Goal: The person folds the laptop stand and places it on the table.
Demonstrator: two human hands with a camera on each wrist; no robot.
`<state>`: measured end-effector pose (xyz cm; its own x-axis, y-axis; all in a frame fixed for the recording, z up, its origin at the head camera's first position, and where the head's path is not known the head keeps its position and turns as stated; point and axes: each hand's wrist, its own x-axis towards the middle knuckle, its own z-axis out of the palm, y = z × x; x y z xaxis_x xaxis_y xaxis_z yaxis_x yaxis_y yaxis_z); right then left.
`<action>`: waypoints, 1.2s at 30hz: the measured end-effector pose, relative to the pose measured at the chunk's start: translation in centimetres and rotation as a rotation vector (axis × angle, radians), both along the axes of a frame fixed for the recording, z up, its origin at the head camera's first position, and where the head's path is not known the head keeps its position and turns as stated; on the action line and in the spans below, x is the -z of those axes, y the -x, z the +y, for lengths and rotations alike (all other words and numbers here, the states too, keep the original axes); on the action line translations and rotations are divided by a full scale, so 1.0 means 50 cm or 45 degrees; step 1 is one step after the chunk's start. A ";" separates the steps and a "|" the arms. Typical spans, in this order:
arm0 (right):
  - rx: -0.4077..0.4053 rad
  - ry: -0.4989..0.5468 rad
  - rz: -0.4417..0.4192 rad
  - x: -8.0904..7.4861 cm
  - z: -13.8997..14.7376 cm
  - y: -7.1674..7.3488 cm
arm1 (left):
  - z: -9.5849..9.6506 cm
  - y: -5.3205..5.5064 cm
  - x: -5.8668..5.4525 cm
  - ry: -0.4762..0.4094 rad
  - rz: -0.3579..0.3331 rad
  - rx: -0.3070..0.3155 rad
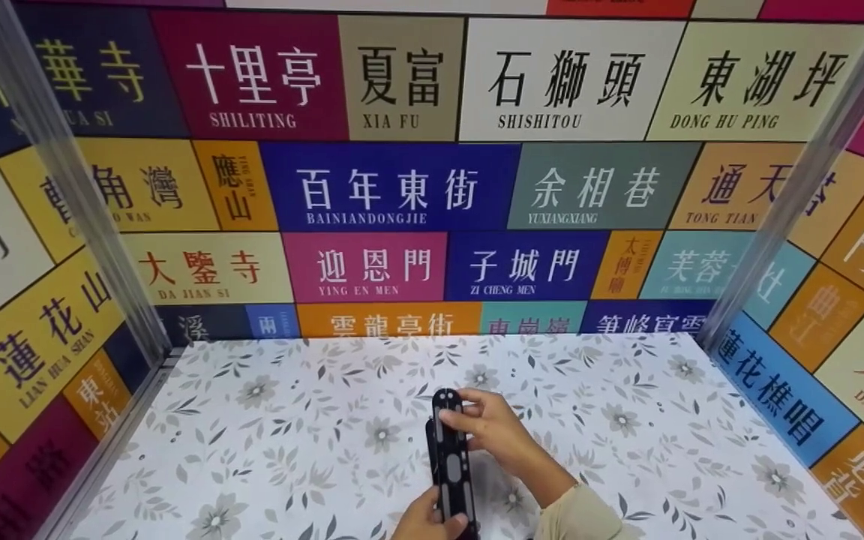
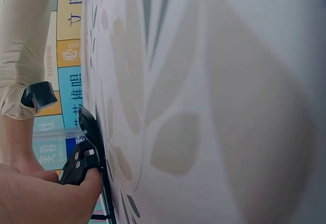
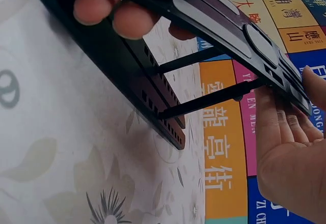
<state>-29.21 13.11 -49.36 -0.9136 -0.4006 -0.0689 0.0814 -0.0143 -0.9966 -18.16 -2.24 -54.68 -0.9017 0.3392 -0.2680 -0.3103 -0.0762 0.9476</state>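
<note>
A black folding stand (image 1: 453, 472) with grey pads, like a laptop stand, is partly unfolded over the patterned tabletop. My right hand (image 1: 503, 435) grips its far end, thumb on the upper face. The near end is held by my left hand (image 1: 426, 519), whose thumb lies over the edge. From the right wrist view, two struts join the stand's upper plate (image 3: 214, 28) to a slotted base rail (image 3: 160, 114). Right-hand fingertips (image 3: 133, 19) show at the upper plate's edge there. In the left wrist view, the left hand (image 2: 48, 198) covers part of the stand (image 2: 79, 165).
A white tabletop (image 1: 312, 420) with grey flowers and leaves lies beneath the hands. Colourful sign-covered walls (image 1: 394, 180) enclose its back and sides, with clear strips at the corners. A small black device (image 2: 39, 95) is on the right sleeve.
</note>
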 end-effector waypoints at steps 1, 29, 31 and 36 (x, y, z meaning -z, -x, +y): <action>0.001 -0.003 0.004 -0.006 -0.003 -0.003 | 0.000 0.001 0.002 -0.015 0.010 -0.001; 0.085 -0.030 0.040 -0.006 -0.008 -0.013 | -0.009 0.011 -0.009 0.095 0.075 0.032; 0.103 -0.035 0.034 -0.008 -0.008 -0.015 | -0.012 0.011 -0.012 0.111 0.068 0.047; 0.137 -0.058 0.011 -0.014 -0.003 -0.019 | -0.019 0.015 -0.017 0.103 0.044 0.088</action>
<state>-28.24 12.94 -48.65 -0.9517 -0.2972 -0.0768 0.0733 0.0227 -0.9970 -18.91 -3.19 -53.80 -0.8862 0.3791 -0.2663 -0.2793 0.0214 0.9600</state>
